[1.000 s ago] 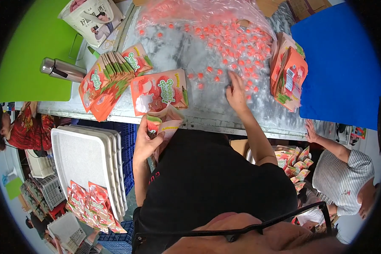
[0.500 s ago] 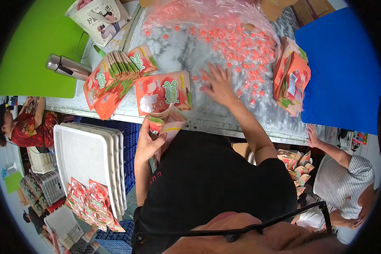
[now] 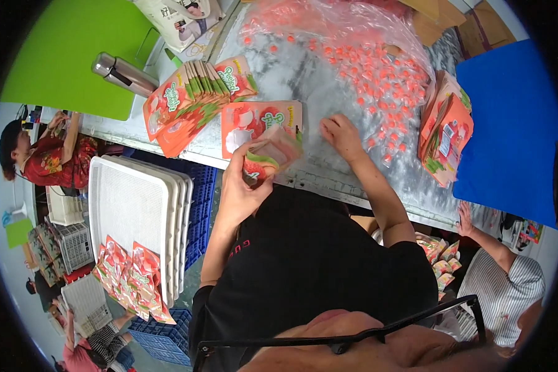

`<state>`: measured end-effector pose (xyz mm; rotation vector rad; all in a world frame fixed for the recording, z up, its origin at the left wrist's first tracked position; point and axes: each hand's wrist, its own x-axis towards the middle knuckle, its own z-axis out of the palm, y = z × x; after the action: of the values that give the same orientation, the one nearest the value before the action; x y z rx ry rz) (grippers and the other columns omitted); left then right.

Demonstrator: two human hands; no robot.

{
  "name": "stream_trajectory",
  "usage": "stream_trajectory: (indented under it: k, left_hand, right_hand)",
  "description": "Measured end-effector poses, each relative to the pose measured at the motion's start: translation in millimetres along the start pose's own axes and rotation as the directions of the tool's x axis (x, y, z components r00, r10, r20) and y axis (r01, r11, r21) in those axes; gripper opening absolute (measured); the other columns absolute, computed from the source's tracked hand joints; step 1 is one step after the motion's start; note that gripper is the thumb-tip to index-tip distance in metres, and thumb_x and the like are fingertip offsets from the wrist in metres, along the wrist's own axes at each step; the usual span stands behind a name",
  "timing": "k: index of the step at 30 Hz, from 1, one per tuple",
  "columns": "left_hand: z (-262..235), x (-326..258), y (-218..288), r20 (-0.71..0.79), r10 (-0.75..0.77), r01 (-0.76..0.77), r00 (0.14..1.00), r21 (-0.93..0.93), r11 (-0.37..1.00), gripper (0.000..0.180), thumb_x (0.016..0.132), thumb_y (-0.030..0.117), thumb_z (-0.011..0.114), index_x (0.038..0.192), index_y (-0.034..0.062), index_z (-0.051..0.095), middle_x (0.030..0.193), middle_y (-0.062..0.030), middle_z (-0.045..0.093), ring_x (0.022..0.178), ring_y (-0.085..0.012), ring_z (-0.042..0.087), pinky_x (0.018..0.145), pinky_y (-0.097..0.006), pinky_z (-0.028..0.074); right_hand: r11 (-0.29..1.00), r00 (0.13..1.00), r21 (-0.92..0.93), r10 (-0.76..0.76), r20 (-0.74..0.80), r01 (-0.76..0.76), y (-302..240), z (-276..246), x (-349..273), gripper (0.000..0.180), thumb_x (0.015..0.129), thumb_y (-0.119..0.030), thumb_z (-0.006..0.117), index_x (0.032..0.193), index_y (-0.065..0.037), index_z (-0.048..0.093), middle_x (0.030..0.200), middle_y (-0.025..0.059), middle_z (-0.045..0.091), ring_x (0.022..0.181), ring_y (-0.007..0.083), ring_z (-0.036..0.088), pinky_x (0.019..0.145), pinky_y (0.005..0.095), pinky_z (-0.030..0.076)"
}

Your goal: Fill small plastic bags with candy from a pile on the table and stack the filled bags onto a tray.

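My left hand point(image 3: 240, 189) grips an opened red-and-green candy pouch point(image 3: 280, 149) by its side, at the table's front edge. The pouch's mouth gapes toward my right hand point(image 3: 343, 137). That hand hovers just right of it over the table, fingers curled closed; what they hold, if anything, is hidden. Beneath and behind the held pouch lies another flat pouch point(image 3: 239, 118), printed with red fruit. Many small red candies in clear wrappers point(image 3: 378, 84) are spread beyond my right hand, next to a large clear plastic bag point(image 3: 347, 28).
Fanned pouches point(image 3: 183, 105) lie on the left of the metal table; another pouch stack point(image 3: 443, 133) sits right, by a blue board point(image 3: 508, 130). A steel flask point(image 3: 124, 73) stands far left. White trays point(image 3: 133, 211) are stacked left of me. Other people work on both sides.
My right hand has gone from spread over the table to curled and closer to the pouch. Loose candies near its fingers no longer show. My left hand has raised the pouch's mouth.
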<state>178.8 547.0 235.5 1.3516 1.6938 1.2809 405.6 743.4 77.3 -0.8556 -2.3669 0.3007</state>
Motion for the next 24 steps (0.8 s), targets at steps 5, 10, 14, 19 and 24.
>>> stream_trajectory:
  k: [5, 10, 14, 19, 24]
  left_hand:
    - [11.3, 9.8, -4.5, -0.044, 0.064, -0.062, 0.997, 0.034, 0.997, 0.072, 0.072, -0.009, 0.069, 0.138, 0.0008, 0.044, 0.132, -0.0144, 0.056, 0.122, -0.0220, 0.055, 0.104, -0.035, 0.042]
    - [25.8, 12.6, -3.8, 0.003, 0.146, -0.143, 0.989, 0.197, 0.970, 0.078, 0.068, -0.009, 0.071, 0.140, 0.0035, 0.043, 0.135, -0.0183, 0.052, 0.126, -0.0327, 0.053, 0.104, -0.039, 0.043]
    - [37.2, 16.7, -6.2, 0.051, 0.155, -0.161, 0.987, 0.165, 0.973, 0.083, 0.066, -0.007, 0.074, 0.141, 0.0030, 0.040, 0.138, -0.0203, 0.049, 0.129, -0.0388, 0.047, 0.107, -0.043, 0.040]
    - [42.8, 17.4, -2.9, -0.018, 0.094, -0.093, 0.995, 0.067, 0.993, 0.080, 0.068, -0.011, 0.070, 0.141, 0.0041, 0.040, 0.137, -0.0177, 0.048, 0.122, -0.0342, 0.054, 0.090, -0.037, 0.056]
    - [47.1, 18.1, 0.1, -0.016, 0.109, -0.107, 0.994, 0.069, 0.992, 0.078, 0.069, -0.012, 0.069, 0.140, 0.0043, 0.041, 0.137, -0.0176, 0.048, 0.118, -0.0319, 0.056, 0.082, -0.034, 0.059]
  right_hand:
    - [0.798, 0.910, 0.456, 0.409, 0.070, -0.394, -2.2, -13.3, 10.3, 0.011, 0.089, -0.016, 0.068, 0.097, -0.008, 0.065, 0.076, -0.0002, 0.058, 0.058, 0.0161, 0.056, 0.053, 0.0272, 0.045]
    - [-0.179, 0.656, 0.855, 0.571, 0.493, -0.487, -70.7, -82.9, 60.1, 0.016, 0.095, -0.021, 0.061, 0.100, -0.005, 0.063, 0.073, -0.0024, 0.055, 0.054, 0.0089, 0.047, 0.048, 0.0213, 0.035]
    - [-0.370, 0.715, 0.914, 0.593, 0.371, -0.168, -108.1, -71.0, 75.3, 0.026, 0.097, -0.028, 0.057, 0.101, -0.003, 0.062, 0.081, 0.0023, 0.059, 0.065, 0.0120, 0.051, 0.060, 0.0247, 0.041]
    - [-0.258, 0.862, 0.960, 0.455, 0.223, -0.113, -129.9, -74.5, 74.2, 0.025, 0.097, -0.024, 0.056, 0.102, 0.000, 0.061, 0.098, 0.0094, 0.064, 0.094, 0.0179, 0.060, 0.086, 0.0324, 0.048]
    - [-0.019, 0.906, 0.999, 0.422, 0.037, -0.032, -133.1, -73.1, 72.6, 0.021, 0.097, -0.014, 0.055, 0.109, 0.002, 0.061, 0.111, 0.0144, 0.065, 0.104, 0.0207, 0.060, 0.094, 0.0359, 0.048]
